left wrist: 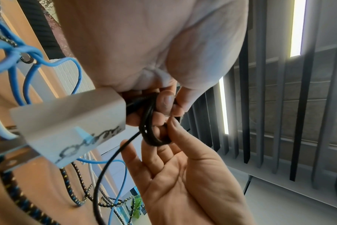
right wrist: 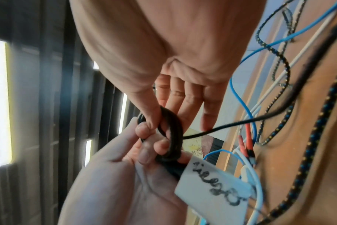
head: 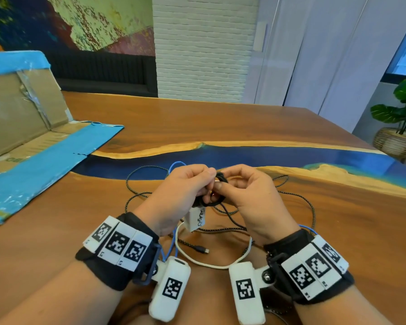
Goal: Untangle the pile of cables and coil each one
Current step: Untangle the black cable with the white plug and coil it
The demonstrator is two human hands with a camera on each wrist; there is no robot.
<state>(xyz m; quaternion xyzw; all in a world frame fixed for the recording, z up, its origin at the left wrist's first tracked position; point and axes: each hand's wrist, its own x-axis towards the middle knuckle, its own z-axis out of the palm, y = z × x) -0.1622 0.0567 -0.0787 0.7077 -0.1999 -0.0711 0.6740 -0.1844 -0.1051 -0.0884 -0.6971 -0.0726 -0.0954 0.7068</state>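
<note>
Bare left hand (head: 183, 193) & right hand (head: 251, 195), no sleeves, black fabric wrist straps (head: 108, 266) w/ white blocks carrying b/w square markers, white rounded camera pods (head: 170, 289) on brackets, one marker each

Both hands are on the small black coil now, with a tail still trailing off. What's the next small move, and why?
Probably wrap one more loop: the left hand pinches the black coil above the white adapter, while the right hand steadies the ring. A loose black tail runs off toward the blue cable and braided cable, so draw it in.
</note>
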